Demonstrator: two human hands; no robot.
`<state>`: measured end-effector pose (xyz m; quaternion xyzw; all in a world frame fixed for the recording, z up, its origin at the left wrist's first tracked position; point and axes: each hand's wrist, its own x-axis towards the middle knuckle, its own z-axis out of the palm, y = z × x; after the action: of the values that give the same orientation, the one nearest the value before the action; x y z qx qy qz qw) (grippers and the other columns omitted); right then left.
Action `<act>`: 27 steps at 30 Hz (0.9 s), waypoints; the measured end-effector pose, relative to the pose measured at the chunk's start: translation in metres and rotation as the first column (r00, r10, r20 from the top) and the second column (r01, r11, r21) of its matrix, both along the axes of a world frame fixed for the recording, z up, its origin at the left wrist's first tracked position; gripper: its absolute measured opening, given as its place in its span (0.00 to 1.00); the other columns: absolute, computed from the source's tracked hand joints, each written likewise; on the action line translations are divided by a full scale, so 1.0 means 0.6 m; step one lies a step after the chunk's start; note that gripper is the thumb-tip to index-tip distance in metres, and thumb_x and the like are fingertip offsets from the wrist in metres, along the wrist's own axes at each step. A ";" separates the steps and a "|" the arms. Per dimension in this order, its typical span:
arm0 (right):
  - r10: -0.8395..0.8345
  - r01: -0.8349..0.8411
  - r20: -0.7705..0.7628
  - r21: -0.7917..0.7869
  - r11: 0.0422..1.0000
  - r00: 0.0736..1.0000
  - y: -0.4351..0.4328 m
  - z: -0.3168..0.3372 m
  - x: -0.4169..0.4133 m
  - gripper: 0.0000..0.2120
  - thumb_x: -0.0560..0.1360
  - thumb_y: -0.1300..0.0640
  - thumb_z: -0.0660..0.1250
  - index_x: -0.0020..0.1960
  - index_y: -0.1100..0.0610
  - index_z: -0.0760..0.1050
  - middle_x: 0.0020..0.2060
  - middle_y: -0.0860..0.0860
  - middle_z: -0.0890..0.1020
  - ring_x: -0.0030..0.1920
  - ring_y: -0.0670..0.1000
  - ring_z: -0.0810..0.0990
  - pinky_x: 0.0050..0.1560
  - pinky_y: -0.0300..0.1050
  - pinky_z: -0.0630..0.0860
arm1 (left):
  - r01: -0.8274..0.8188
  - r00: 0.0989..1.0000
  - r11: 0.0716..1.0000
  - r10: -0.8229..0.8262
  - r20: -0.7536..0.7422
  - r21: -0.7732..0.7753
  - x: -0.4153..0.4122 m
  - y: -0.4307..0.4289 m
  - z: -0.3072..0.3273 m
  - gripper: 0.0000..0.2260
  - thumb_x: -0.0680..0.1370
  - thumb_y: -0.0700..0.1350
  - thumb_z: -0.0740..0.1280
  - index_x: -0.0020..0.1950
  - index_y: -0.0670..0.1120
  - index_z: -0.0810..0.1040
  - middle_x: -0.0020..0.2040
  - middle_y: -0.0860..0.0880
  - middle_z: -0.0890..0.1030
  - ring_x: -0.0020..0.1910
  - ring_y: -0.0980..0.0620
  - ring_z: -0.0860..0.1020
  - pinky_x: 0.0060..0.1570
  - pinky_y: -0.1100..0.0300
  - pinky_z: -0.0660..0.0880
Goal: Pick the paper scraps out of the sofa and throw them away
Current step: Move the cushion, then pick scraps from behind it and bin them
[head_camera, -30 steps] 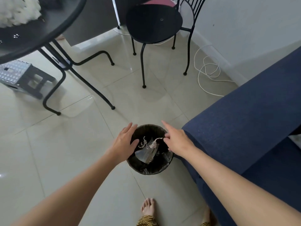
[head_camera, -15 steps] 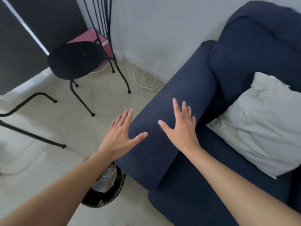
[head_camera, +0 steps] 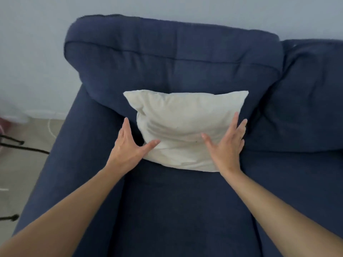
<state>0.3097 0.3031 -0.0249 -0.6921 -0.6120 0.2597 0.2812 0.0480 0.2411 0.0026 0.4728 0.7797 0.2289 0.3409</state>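
A dark blue sofa (head_camera: 167, 210) fills most of the view. A white pillow (head_camera: 183, 125) leans against its back cushion. My left hand (head_camera: 128, 145) is open at the pillow's lower left corner, thumb touching the fabric. My right hand (head_camera: 226, 143) is open with fingers spread, lying flat on the pillow's right side. Neither hand holds anything. No paper scraps show on the sofa. The bin is out of view.
The sofa's left armrest (head_camera: 61, 164) runs along the left, with pale tiled floor (head_camera: 24, 164) beyond it. Black furniture legs (head_camera: 24, 148) and a white cable (head_camera: 51, 127) lie on that floor. A second back cushion (head_camera: 311, 93) sits at the right.
My view swung from the bin on the floor to the sofa seat. Both hands left the bin, stayed open, and now rest at the sides of the white pillow.
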 end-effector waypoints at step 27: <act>-0.071 -0.088 -0.310 -0.470 0.878 0.948 -0.152 -0.014 0.137 0.36 0.76 0.33 0.65 0.76 0.34 0.50 0.60 0.39 0.81 0.58 0.47 0.82 0.61 0.50 0.76 | -0.178 0.940 0.983 0.183 0.287 -0.042 0.117 -0.157 -0.061 0.27 0.66 0.65 0.75 0.61 0.63 0.72 0.53 0.59 0.81 0.49 0.59 0.81 0.48 0.55 0.81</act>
<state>0.3921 0.2120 -0.0334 -0.6862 -0.4783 0.5119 0.1956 0.1183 0.1469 -0.0338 0.3581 0.7630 0.3202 0.4326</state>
